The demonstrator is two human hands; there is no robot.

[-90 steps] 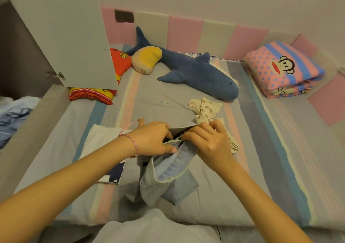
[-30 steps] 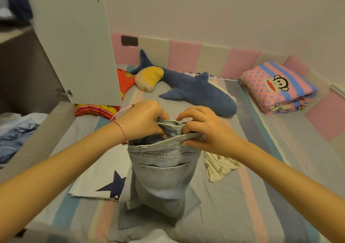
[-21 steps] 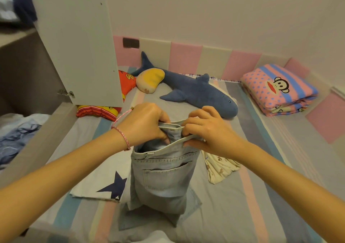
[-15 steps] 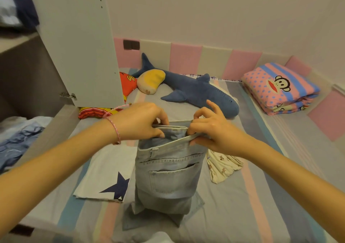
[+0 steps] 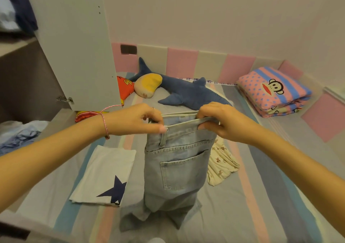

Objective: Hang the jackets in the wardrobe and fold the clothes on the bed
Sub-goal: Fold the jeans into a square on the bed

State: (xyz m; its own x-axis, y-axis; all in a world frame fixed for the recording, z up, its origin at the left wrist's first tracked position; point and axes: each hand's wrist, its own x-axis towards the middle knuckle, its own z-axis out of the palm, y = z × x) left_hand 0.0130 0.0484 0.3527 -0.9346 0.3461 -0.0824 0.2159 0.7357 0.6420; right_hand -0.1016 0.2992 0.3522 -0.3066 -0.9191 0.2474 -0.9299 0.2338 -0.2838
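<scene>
Pale blue jeans (image 5: 177, 168) hang above the striped bed (image 5: 261, 196), back pocket facing me, legs bunched on the sheet below. My left hand (image 5: 134, 119) pinches the left end of the waistband, and my right hand (image 5: 220, 119) grips the right end. A folded white garment with a navy star (image 5: 106, 171) lies flat to the left of the jeans. A crumpled cream printed garment (image 5: 222, 162) lies to their right, partly hidden behind them.
An open wardrobe door (image 5: 74, 42) stands at the left, with blue clothes (image 5: 18, 134) low inside the wardrobe. A blue shark plush (image 5: 186, 91), a yellow cushion (image 5: 147, 85) and a red cushion (image 5: 125, 87) lie near the padded wall. A folded pink blanket (image 5: 272, 91) sits back right.
The jeans came up off the bed and now hang from their waistband. My hands have slid apart along the waistband, stretching it flat.
</scene>
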